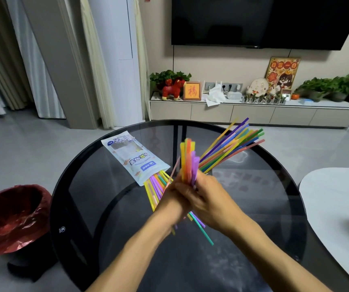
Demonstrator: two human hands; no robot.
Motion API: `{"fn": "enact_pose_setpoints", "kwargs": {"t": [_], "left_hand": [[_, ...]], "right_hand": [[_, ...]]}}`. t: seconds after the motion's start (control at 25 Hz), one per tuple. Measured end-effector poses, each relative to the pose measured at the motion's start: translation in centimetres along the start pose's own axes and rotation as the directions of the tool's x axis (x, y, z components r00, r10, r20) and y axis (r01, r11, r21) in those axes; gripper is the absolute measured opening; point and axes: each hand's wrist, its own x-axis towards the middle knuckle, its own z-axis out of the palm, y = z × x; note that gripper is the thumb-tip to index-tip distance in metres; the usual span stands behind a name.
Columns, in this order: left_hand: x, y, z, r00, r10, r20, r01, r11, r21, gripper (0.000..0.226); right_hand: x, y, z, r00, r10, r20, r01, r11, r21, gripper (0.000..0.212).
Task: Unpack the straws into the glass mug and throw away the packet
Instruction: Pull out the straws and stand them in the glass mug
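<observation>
Both hands meet over the round glass table and grip one bundle of coloured straws, which points up and is blurred. My left hand holds the bundle from the left, my right hand from the right. The bundle's lower ends stick out below the hands. Behind the hands a second fan of straws leans up to the right; the glass mug is hidden behind my hands. The white and blue packet lies flat on the table to the left, with several straws poking out of its open end.
A bin lined with a red bag stands on the floor left of the table. A white table adjoins on the right. A low TV cabinet with plants and ornaments runs along the far wall.
</observation>
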Motion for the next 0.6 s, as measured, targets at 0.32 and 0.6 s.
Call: {"fn": "enact_pose_setpoints", "kwargs": {"t": [0.32,0.6], "left_hand": [[1.1,-0.6,-2.5,0.951,-0.068,-0.301,0.075,0.997,0.011,0.02],[0.9,-0.5,-2.1,0.966,-0.069,-0.248,0.074,0.997,0.01,0.02]], "right_hand": [[5.4,3.1,-5.7,0.663,0.603,-0.444,-0.061,0.634,0.771,0.013],[8.9,5.4,-2.9,0.538,0.613,-0.578,-0.028,0.699,0.715,0.013]]}}
